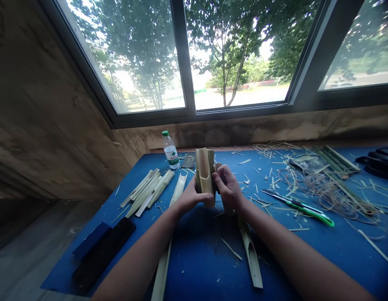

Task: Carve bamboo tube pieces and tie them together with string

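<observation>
Both my hands are raised over the middle of the blue table, around several upright pieces of split bamboo (205,175). My left hand (195,195) grips them from the left, its thumb lying across the front. On the right side, the fingers of my right hand (227,188) are closed on the bamboo's edge; their exact hold is partly hidden. A long bamboo strip (178,188) runs beneath my left forearm. Under my right wrist lies another split bamboo piece (253,261), its hollow side up.
Bamboo pieces (150,188) lie at left, near a water bottle (171,151). A black case (103,253) and a blue box (92,240) are front left. At right are a green utility knife (302,207), tangled string (332,194) and shavings. A window (238,54) stands behind.
</observation>
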Tool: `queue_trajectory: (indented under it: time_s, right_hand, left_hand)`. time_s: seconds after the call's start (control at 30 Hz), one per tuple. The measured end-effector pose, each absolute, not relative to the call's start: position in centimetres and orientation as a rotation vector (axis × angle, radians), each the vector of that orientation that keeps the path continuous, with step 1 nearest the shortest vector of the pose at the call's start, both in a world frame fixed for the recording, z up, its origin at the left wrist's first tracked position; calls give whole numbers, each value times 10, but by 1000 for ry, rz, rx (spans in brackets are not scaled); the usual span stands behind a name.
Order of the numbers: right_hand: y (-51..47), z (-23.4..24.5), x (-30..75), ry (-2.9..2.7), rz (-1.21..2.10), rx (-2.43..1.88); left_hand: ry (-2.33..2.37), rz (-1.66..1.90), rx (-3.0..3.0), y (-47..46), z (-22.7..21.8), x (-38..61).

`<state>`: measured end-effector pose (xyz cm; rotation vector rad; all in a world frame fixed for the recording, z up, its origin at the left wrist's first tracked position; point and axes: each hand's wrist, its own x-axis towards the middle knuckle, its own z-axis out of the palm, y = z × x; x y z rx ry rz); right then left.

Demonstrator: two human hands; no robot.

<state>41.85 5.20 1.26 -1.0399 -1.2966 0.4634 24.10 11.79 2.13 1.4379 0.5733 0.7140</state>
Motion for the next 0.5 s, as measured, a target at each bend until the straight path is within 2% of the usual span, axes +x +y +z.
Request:
queue_trajectory:
  time_s: [0.5]
  right_hand:
    - [54,4,414,-1335,201,-1058]
  left_hand:
    - [721,843,1531,126,21,239]
